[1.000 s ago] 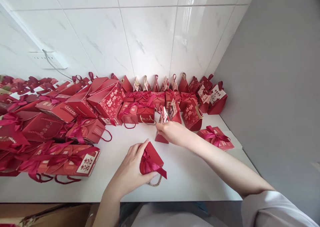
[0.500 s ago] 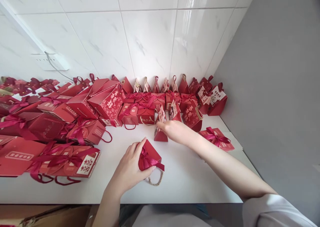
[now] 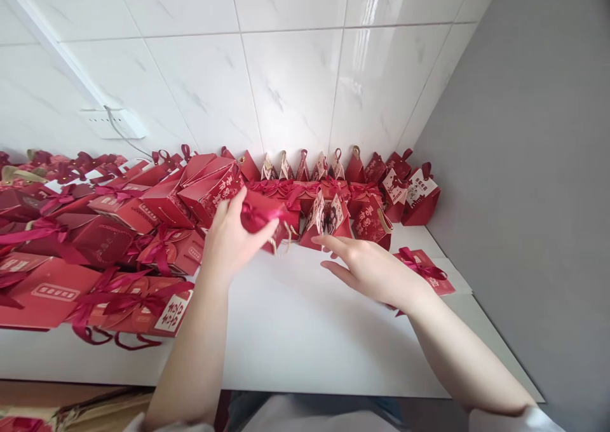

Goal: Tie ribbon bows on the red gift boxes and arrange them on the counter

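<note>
My left hand (image 3: 236, 238) grips a red box with a ribbon bow (image 3: 262, 213) and a twisted cord handle, held over the middle row of boxes. The held box hides part of that row. Just right of it, my right hand (image 3: 365, 263) has its fingers apart, the fingertips close to the base of a red and white triangular box (image 3: 315, 219). A second triangular box (image 3: 337, 219) stands beside it, and a red one with a gold loop (image 3: 374, 225) is farther right.
Many red boxes with bows (image 3: 140, 302) crowd the left of the white table (image 3: 305, 330). More stand along the tiled wall (image 3: 290, 89). A flat red box with a bow (image 3: 426, 270) lies at the right, near the grey wall (image 3: 534, 165).
My left hand has carried the ribboned box forward to the row. The triangular box my right hand held now stands farther back beside the other, and that hand's fingers have come off it.
</note>
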Available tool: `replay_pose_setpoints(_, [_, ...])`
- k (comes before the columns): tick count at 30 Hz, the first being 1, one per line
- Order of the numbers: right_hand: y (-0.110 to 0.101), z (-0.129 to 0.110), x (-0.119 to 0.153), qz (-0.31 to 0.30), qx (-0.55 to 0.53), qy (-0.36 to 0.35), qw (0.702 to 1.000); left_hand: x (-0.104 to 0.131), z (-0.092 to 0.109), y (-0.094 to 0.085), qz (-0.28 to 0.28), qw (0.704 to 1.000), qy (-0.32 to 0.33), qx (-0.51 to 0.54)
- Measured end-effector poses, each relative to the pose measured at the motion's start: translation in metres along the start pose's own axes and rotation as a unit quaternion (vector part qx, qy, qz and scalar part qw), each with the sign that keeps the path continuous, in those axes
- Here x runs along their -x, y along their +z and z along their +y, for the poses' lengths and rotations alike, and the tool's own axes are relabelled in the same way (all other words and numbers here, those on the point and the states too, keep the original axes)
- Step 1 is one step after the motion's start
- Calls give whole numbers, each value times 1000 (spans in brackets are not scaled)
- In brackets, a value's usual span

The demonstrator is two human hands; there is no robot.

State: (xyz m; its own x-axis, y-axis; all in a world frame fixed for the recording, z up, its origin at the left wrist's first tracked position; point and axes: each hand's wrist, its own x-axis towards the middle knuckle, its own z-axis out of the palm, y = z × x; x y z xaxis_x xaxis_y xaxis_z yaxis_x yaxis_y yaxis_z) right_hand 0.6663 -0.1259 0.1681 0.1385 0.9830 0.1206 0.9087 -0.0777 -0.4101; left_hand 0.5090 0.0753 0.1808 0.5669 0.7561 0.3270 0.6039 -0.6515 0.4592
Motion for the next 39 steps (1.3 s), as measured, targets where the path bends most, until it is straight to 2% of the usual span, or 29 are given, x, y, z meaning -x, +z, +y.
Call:
replay_pose_setpoints(3, [4,-1,10,-18,-11,1,1000,-22,9,-10,29,999,-1,-30])
replay_pose_setpoints(6, [12,3,21,-43,-37,2,998,-8,-6,-26,105,993,-12,-62])
replay_pose_setpoints(8, [16,6,28,-69,-51,14,996,14,-31,-38,143,982,-75,-97])
replay_pose_setpoints(11, [23,11,35,-101,-58,40,992,48,-80,-49,152,953,-220,-142])
replay_pose_setpoints(13, [31,13,39,-118,-66,49,990,67,-111,-47,153,929,-297,-158])
replay_pose_setpoints(16, [46,13,46,-132,-93,48,986,84,-143,-33,141,918,-343,-137])
replay_pose_setpoints(17, [51,12,49,-136,-106,46,984,87,-149,-26,151,920,-339,-124])
replay_pose_setpoints(19, [60,11,53,-140,-131,49,980,89,-155,-14,206,920,-317,-103])
replay_pose_setpoints(22, [69,6,59,-131,-156,71,977,86,-153,1,271,916,-289,-62])
replay_pose_setpoints(27, [77,3,68,-73,-179,122,974,92,-148,9,282,933,-222,-34])
replay_pose_setpoints(29, [82,6,72,-50,-188,147,970,99,-149,9,297,928,-219,-43])
replay_pose_setpoints(31, [88,12,75,-33,-195,170,965,108,-154,10,286,929,-229,-60])
replay_pose_setpoints(35, [101,20,77,-55,-204,175,962,125,-165,22,236,941,-225,-95])
replay_pose_setpoints(39, [112,16,77,-95,-229,157,956,150,-162,36,269,944,-171,-84])
